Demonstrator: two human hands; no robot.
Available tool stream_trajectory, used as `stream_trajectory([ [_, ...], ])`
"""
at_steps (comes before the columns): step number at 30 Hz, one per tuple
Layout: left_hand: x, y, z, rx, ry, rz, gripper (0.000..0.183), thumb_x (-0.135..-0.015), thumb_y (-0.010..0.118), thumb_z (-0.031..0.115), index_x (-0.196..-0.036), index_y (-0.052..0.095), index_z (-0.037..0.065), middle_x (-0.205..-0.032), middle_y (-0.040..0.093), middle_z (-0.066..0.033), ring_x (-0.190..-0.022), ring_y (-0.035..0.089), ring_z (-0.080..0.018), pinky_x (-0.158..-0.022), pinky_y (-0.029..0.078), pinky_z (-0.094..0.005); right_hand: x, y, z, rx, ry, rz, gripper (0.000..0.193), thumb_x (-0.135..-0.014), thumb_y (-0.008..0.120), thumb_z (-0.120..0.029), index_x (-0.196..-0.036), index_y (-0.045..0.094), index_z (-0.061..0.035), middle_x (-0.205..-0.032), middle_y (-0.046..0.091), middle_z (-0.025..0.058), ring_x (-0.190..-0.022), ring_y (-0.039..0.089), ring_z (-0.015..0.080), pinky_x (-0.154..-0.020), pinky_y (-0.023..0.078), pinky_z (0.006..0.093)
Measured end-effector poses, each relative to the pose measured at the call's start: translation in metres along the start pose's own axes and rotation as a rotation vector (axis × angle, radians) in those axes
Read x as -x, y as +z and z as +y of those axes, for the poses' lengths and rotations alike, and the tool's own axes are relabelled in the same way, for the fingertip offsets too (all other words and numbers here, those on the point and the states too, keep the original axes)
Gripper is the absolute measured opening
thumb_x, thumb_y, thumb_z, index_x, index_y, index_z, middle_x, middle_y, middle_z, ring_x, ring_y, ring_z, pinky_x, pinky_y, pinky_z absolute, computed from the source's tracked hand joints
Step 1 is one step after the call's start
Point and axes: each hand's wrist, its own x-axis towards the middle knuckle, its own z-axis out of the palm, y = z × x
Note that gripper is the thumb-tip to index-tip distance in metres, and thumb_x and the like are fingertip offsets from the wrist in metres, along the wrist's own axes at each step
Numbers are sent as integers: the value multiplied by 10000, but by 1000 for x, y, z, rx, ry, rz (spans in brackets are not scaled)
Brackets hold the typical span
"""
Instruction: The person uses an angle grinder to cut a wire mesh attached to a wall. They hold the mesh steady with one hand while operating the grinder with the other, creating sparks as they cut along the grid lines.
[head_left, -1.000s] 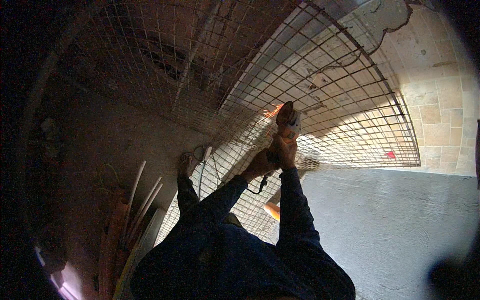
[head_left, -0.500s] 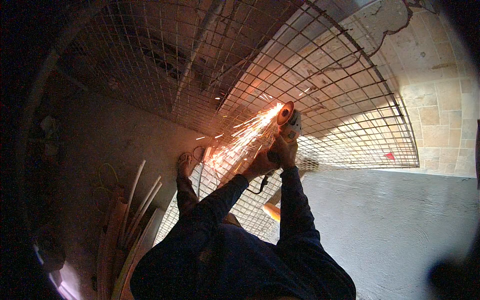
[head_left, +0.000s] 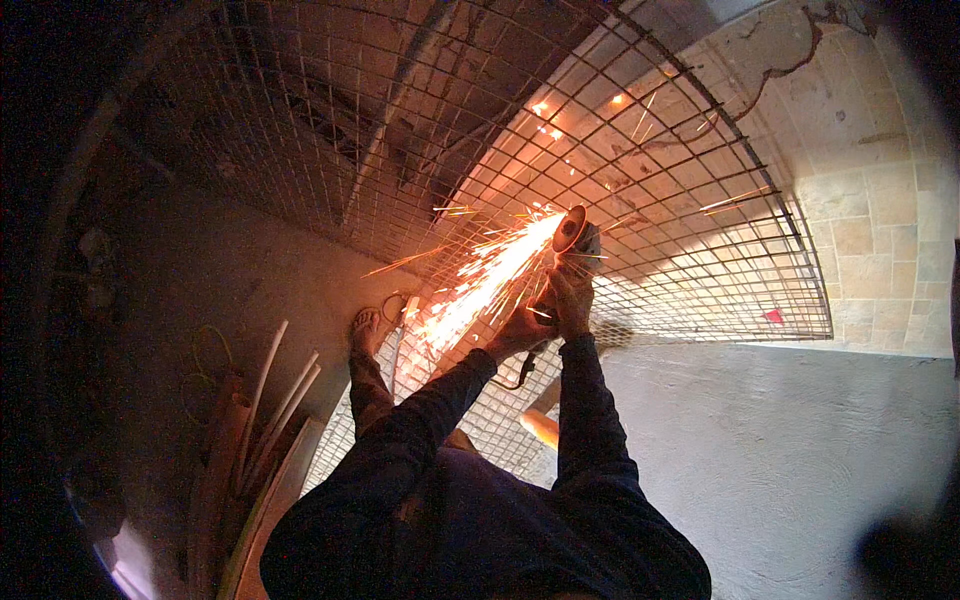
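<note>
An angle grinder (head_left: 588,243) is held in both my hands, its round disc (head_left: 570,229) upright against the wire mesh (head_left: 660,150). A thick stream of bright sparks (head_left: 490,280) shoots from the disc down and to the left. My right hand (head_left: 573,298) is closed around the grinder's body, just below the disc. Closer to me, my left hand (head_left: 522,332) is closed on the rear part of the tool. A dark cord (head_left: 525,370) hangs below it. Exactly where the disc meets the wire is lost in glare.
Bare foot (head_left: 366,322) stands at the left of the sparks. Pale rods and boards (head_left: 285,415) lean at lower left. A yellow-orange object (head_left: 541,427) lies by the mesh near my right forearm. At right are a grey plastered surface (head_left: 780,440) and stone-patterned tiles (head_left: 860,240).
The spark stream has grown denser and brighter, with stray sparks now also to the upper right. My hands and the grinder stay in nearly the same place.
</note>
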Motion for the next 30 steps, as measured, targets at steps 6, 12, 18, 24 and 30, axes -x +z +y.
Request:
stream_trajectory([
  [6, 2, 1, 2, -32, -125, -73, 528, -757, 879, 362, -1080, 634, 24, -906, 695, -70, -860, 640, -151, -769, 539, -363, -1, -4, 2, 645, -637, 32, 316, -860, 758, -224, -1076, 684, -6, -1052, 693, 85, -894, 653, 161, -765, 526, 320],
  [12, 1, 0, -22, -60, 260, 65, 619, -752, 888, 347, -1155, 599, -22, -938, 700, -97, -881, 647, -184, -779, 532, -353, 11, 3, -15, 111, -314, -3, 317, -867, 756, -227, -1091, 685, -15, -1029, 696, 55, -928, 641, 182, -805, 515, 336],
  [18, -6, -1, -36, 133, -40, -46, 636, -736, 890, 349, -1175, 599, -6, -1027, 704, -126, -926, 653, -205, -833, 536, -364, 10, 5, -20, 55, -274, 16, 249, -863, 789, -210, -1015, 698, -36, -928, 686, 18, -817, 598, 103, -711, 494, 278],
  [24, 5, 0, -10, -25, 52, 34, 539, -794, 813, 300, -1186, 589, 5, -941, 674, -64, -824, 617, -157, -748, 526, -338, 2, 2, 12, 132, -432, 41, 198, -868, 783, -196, -957, 712, -34, -872, 679, 10, -778, 593, 92, -679, 490, 281],
  [30, -4, 1, -18, -11, -248, -31, 464, -741, 852, 322, -1035, 652, 24, -883, 703, -55, -783, 642, -154, -725, 529, -361, -6, 1, 20, 21, -275, 58, 159, -890, 758, -189, -885, 733, -32, -782, 660, -4, -694, 577, 82, -620, 480, 292],
])
